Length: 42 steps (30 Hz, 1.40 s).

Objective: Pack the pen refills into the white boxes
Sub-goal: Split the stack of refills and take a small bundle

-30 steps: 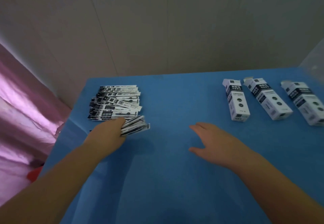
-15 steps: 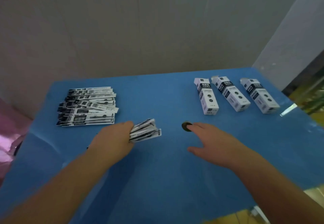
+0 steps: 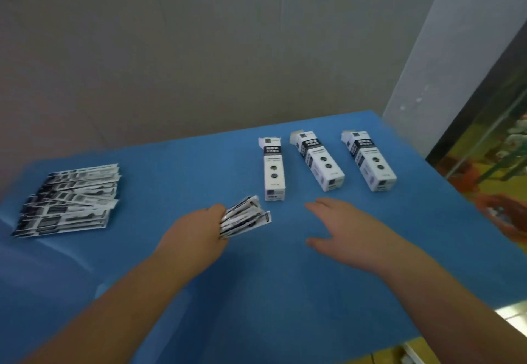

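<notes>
Left hand (image 3: 199, 235) is gripping a fanned bundle of refills (image 3: 245, 217), likely light and slippery; right hand (image 3: 342, 227) is hovering, fingers relaxed, near the boxes (image 3: 274, 168).

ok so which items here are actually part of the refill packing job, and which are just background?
Job:
- bundle of refill packs, gripped by the left hand
- stack of refill packs
- three white boxes
- right hand, open, above the table

Background:
- blue table
- grey wall
- orange object at right edge, too blurred to identify
</notes>
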Tool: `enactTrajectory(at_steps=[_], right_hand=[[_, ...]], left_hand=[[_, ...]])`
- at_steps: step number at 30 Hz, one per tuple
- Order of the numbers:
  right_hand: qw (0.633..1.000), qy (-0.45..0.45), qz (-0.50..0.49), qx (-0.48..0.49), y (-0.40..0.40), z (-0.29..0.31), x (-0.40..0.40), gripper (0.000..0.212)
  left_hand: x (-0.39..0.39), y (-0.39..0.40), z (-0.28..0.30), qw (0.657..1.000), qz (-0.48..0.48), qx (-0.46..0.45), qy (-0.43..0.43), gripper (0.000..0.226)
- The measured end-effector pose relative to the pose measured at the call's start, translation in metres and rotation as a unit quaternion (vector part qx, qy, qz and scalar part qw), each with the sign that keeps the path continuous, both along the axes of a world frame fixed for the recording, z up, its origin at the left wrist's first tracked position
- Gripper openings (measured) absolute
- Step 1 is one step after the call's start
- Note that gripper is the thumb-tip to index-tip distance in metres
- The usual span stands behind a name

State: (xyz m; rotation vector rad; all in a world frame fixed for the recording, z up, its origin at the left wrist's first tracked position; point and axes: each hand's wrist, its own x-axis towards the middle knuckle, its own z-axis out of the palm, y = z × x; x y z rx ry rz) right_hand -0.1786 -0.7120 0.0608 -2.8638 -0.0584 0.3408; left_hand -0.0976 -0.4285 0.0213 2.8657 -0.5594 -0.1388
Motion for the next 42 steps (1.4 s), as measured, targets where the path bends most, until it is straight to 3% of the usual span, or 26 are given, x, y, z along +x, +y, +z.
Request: enactTrajectory(at_steps=[7,18,21,26,33,37,39,42], right_hand=[[1.000,-0.027,0.012,-0.012,-0.113,0.005,0.009,0.071],[0.999,-0.035,0.003,0.003,-0.217,0.001,0.011,0.070],[0.999,-0.027,0.008,0.018,-0.230,-0.005,0.010,0.075],[0.999,-0.022,0.014,0.024,-0.243,-0.011,0.013,0.076],[0.997,-0.053,0.040,0.045,-0.233,-0.016,0.024,0.070],[0.994,-0.074,0.059,0.050,-0.217,-0.017,0.031,0.062],[0.995,-0.069,0.064,0.045,-0.210,-0.018,0.033,0.061],[0.995,-0.068,0.064,0.032,-0.205,-0.019,0.033,0.061]], left_hand=[[-0.005,-0.123,0.004,0.999,-0.031,0.014,-0.019,0.023],[-0.006,-0.253,-0.014,0.989,-0.108,0.083,0.052,0.027],[-0.001,-0.263,-0.017,0.988,-0.116,0.088,0.061,0.032],[0.002,-0.261,-0.022,0.987,-0.118,0.087,0.069,0.063],[-0.011,-0.233,-0.023,0.992,-0.113,0.053,0.019,0.088],[-0.016,-0.211,-0.020,0.996,-0.055,-0.054,0.051,0.074],[-0.013,-0.200,-0.019,0.995,-0.009,-0.101,0.025,0.061],[0.010,-0.188,-0.019,0.986,0.071,-0.147,-0.018,0.060]])
